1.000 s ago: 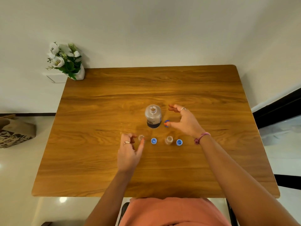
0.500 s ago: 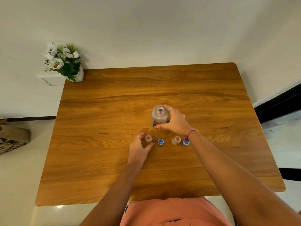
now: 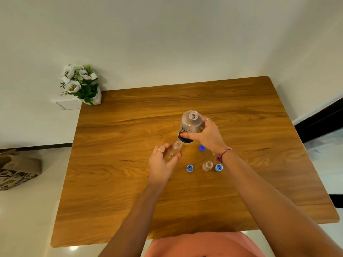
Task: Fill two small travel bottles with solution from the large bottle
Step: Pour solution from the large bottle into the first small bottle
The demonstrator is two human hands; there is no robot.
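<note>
The left hand (image 3: 161, 162) has its grip clamped on a small clear plastic travel bottle (image 3: 174, 150) above the wooden counter (image 3: 130, 182). Just right of it, the right hand (image 3: 207, 135) grips the large uncapped translucent bottle (image 3: 190, 127). The large bottle's mouth should meet the small bottle's opening before tilting slowly.

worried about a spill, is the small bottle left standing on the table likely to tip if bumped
Probably yes: the small travel bottle looks clear, apparently empty, so likely light. It stands upright and uncapped beside a blue cap, near the right hand's wrist.

large bottle (image 3: 189, 127) | label: dark print, too blurred to read | other text: none
</note>
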